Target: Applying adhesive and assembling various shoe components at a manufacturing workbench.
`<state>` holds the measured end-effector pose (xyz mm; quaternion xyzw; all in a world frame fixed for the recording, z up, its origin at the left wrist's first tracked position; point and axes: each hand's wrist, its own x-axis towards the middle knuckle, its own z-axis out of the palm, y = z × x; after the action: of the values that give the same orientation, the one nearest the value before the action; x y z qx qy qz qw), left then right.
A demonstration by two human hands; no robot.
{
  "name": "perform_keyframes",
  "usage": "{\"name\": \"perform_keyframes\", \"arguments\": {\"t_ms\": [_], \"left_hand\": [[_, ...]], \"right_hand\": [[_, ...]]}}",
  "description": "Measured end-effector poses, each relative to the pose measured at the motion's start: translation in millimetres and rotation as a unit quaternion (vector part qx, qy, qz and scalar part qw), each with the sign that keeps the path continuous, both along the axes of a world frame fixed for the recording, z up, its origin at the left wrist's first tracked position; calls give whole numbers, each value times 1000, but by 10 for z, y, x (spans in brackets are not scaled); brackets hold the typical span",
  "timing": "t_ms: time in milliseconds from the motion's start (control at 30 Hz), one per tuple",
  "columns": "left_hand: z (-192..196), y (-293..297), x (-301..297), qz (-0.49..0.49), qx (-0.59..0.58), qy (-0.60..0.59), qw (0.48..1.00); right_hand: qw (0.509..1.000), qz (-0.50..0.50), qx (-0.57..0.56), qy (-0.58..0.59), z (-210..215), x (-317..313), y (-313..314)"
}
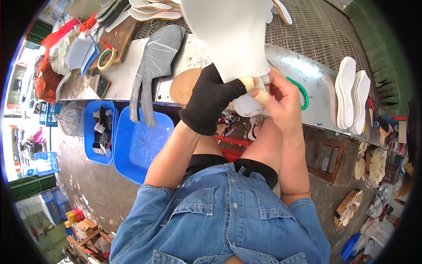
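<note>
A large white insole-shaped piece (228, 39) rises close to the camera, its lower end between my two hands. My left hand (213, 99) wears a black glove with bare fingertips and a taped thumb, and is closed on that lower end. With tape round its thumb, my bare right hand (283, 99) pinches the white layers from the other side. Under the fingers a smaller rounded white end (247, 106) hangs down; whether it belongs to the same piece I cannot tell. My fingers partly hide the layers.
White insoles (347, 92) stand at the bench's right, others (154, 13) at the back. A grey plastic-covered piece (162, 53) overhangs the edge. A green ring (304, 94), tape roll (107, 59) and phone (100, 83) lie around. Blue bins (143, 145) stand below left, a wooden stool (329, 160) right.
</note>
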<state>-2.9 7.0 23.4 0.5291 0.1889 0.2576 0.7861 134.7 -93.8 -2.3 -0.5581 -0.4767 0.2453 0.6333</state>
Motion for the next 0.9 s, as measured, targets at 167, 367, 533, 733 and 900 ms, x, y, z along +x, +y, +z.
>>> {"name": "perform_keyframes", "arguments": {"t_ms": [167, 367, 533, 733, 900], "left_hand": [[-85, 13, 49, 13, 27, -79, 996], [-161, -77, 37, 15, -54, -112, 992], [-273, -240, 49, 36, -173, -158, 972], [-447, -336, 50, 94, -128, -163, 974], [-491, -255, 4, 31, 91, -98, 991]], "right_hand": [[987, -31, -1, -158, 25, 177, -64], [996, 25, -23, 78, 60, 137, -143], [999, -47, -15, -15, -73, 101, -145], [975, 4, -45, 220, -205, 23, -210], [980, -30, 4, 195, -256, 14, -181]]}}
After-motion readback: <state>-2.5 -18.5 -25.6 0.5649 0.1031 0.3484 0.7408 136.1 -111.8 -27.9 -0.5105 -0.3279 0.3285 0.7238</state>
